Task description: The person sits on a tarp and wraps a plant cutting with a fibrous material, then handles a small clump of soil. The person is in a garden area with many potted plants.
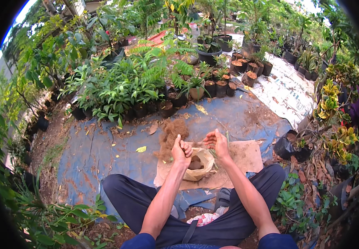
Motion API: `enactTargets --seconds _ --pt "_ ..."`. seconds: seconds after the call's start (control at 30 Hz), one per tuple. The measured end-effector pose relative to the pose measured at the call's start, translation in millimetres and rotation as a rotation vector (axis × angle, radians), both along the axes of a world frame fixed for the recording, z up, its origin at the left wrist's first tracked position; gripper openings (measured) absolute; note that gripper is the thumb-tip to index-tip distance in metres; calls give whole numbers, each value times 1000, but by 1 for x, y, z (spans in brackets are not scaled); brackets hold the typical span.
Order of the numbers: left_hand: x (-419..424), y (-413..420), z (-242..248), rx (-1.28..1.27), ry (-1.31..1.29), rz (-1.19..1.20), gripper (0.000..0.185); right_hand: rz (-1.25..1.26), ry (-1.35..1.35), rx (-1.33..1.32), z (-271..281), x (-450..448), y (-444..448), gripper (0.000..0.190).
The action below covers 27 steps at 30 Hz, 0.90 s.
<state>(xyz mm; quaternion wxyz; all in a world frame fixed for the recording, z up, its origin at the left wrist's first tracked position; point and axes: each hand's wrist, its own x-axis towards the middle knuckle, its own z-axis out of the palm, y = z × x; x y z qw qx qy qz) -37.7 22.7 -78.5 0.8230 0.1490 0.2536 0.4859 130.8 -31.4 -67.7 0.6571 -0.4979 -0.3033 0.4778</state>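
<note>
My left hand [182, 151] is closed with the thumb up, just over the left rim of an open plastic bag [198, 176]; whether something small is inside the fist cannot be told. Dark brown material [195, 163] lies in the bag. My right hand [218, 143] is raised at the bag's right side, fingers curled and apart from the thumb, with no object visible in it. Thin green stems [227, 137] show beside and behind it. A heap of brown fibre [170, 133] lies behind my left hand. The bag stands on a tan sheet [245, 155].
A worn blue tarpaulin [120, 162] lies under the sheet, with dry leaves on it. Potted seedlings [129, 96] and small soil-filled black bags [221, 88] line its far edge. A white sheet [287, 90] is at the right. Black plant bags [287, 146] stand near my right knee.
</note>
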Motion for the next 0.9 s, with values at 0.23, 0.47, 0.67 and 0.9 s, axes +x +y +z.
enactTargets --seconds 0.23,0.47,0.67,0.9 --pt "12 0 2 91 -84 -61 31 -5 -3 2 -1 2 1 50" --pt "16 -4 14 -162 -171 127 16 -17 -4 -30 -4 3 2 50" --pt "8 2 8 -257 -217 136 18 -2 -1 -34 -5 2 2 48" --pt "-1 1 -8 -7 -57 59 38 17 5 -6 -5 -1 1 46"
